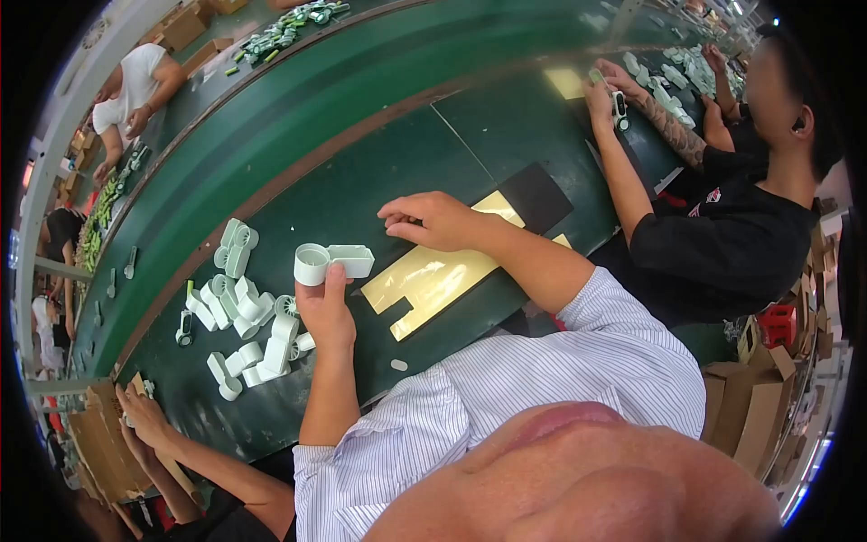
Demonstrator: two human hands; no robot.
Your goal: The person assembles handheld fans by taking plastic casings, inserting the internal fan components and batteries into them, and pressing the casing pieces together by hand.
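Observation:
My left hand (327, 312) is closed on a pale green plastic housing (312, 265), which has a round ring at one end and a boxy arm at the other. To its right, my right hand (433, 219) hovers over the upper part of a shiny yellow sheet (433, 278), its fingers loosely bent, thumb apart, and nothing seen in them. A notch is cut in the sheet's near left end. Left of my left hand lies a loose heap of similar pale green housings (244, 303), some showing round grilles.
A small handheld device (184, 328) lies left of the heap. A dark flat pad (536, 197) adjoins the yellow sheet. On my right a co-worker's hands (607, 95) hold a part; at lower left another person's hands (140, 415) touch a cardboard box (107, 443). A green conveyor belt (361, 113) runs beyond.

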